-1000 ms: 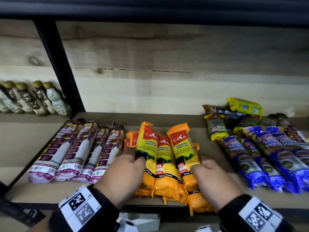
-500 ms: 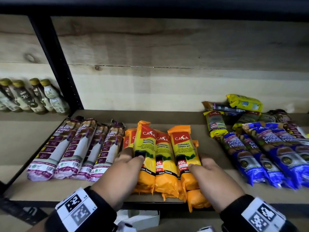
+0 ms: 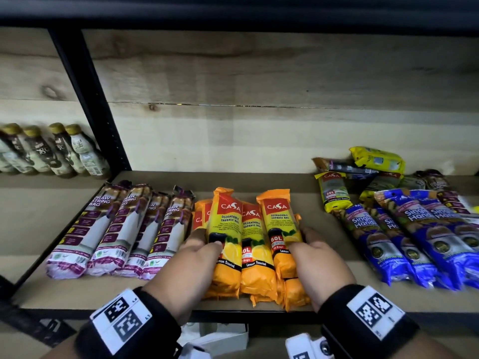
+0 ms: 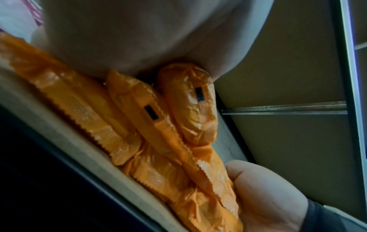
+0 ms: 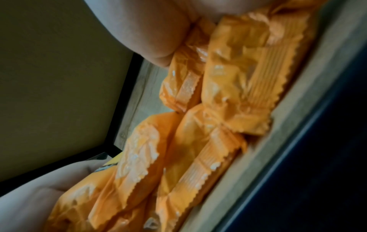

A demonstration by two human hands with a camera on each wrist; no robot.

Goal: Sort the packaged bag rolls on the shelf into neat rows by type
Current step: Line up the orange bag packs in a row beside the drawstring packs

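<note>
Several orange CASA garbage bag rolls [image 3: 255, 244] lie stacked lengthwise mid-shelf. My left hand [image 3: 199, 242] grips the stack's left side, thumb on the top roll. My right hand [image 3: 302, 239] grips its right side the same way. The left wrist view shows the crimped ends of the orange rolls [image 4: 151, 125] under my left palm [image 4: 139, 31]. The right wrist view shows the orange rolls [image 5: 218, 125] by the shelf lip. A neat row of purple-and-white drawstring bag rolls [image 3: 116, 229] lies to the left. Blue single-handle rolls [image 3: 414, 237] lie to the right.
Yellow 25L rolls [image 3: 333, 190] and mixed packs [image 3: 375, 160] are heaped at the back right. A black upright post [image 3: 90, 99] divides off a left bay with bottles [image 3: 51, 151]. Bare shelf board [image 3: 259, 180] shows behind the orange rolls. A white box [image 3: 220, 335] sits below.
Both hands have pushed the orange rolls back and squeezed them together. The right-hand roll that hung over the front edge now lies on the shelf.
</note>
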